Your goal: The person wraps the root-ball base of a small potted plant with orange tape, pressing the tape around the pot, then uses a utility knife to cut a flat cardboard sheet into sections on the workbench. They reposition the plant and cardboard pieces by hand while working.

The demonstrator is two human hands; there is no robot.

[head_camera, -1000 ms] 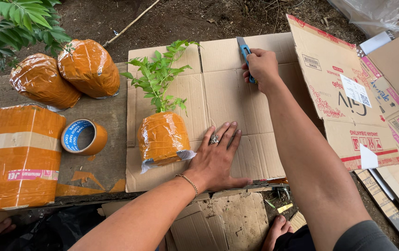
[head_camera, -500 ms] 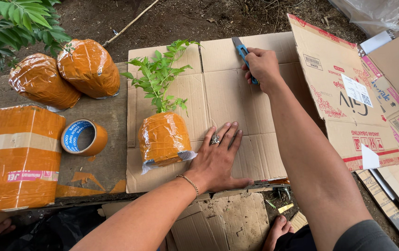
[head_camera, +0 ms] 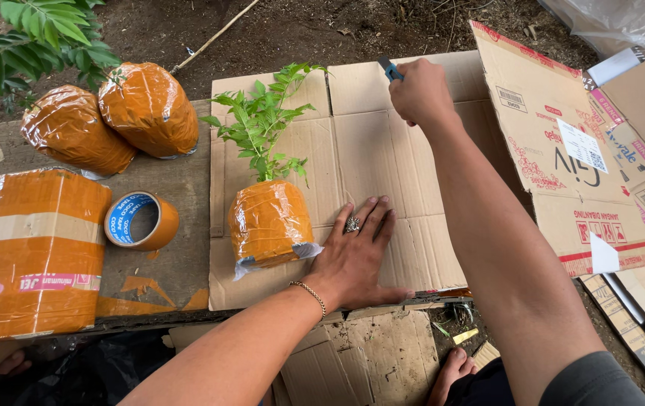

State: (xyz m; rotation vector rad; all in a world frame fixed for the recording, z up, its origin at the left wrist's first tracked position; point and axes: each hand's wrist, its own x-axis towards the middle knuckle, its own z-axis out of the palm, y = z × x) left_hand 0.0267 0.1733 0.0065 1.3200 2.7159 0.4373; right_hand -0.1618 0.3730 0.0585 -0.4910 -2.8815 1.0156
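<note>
Here my right hand [head_camera: 420, 92] is closed in a tight grip around a blue utility knife [head_camera: 390, 69] at the far edge of the flattened cardboard sheet [head_camera: 371, 143], whose centre crease runs from that blade back toward me, while my left hand [head_camera: 356, 252], nearer to me, lies open and flat on the sheet, holding nothing, just beside the seedling with its orange-taped root ball [head_camera: 270, 222]. Left on the bench [head_camera: 180, 188] are an orange tape roll [head_camera: 140, 220], a taped orange box [head_camera: 33, 252] and two orange-wrapped bundles [head_camera: 112, 113]; right lies an opened carton [head_camera: 563, 150] with white labels and red print.
</note>
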